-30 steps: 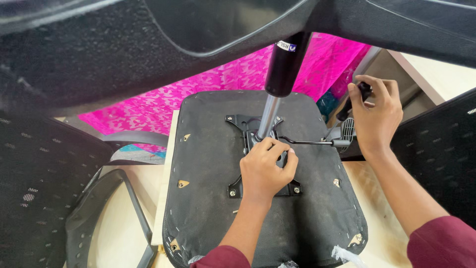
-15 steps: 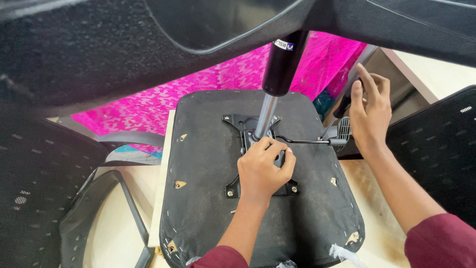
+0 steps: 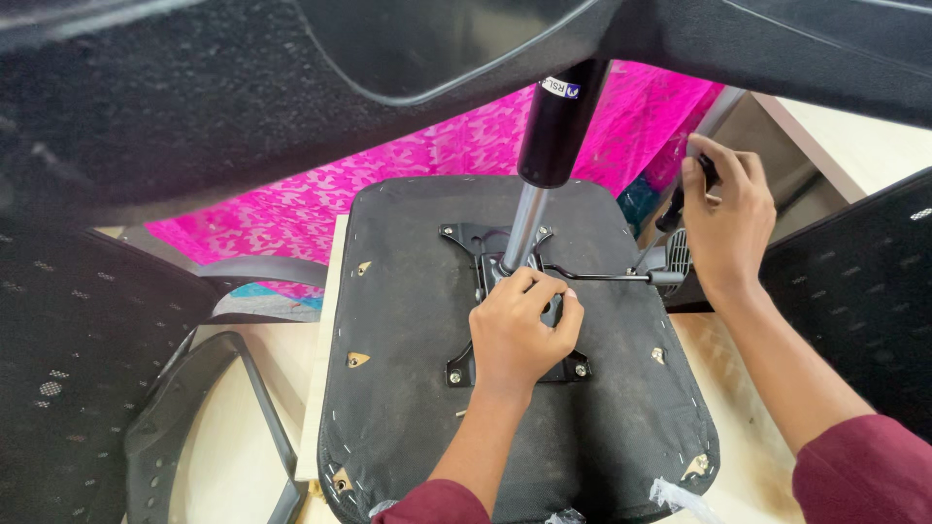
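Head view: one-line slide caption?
Left hand grips mechanism plate on upturned chair seat; right hand holds dark part beside it.

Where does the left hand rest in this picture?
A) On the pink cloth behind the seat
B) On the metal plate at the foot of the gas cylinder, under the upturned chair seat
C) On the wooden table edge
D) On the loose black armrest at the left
B: the left hand is closed on the metal plate bolted to the upturned chair seat, right at the foot of the gas cylinder.
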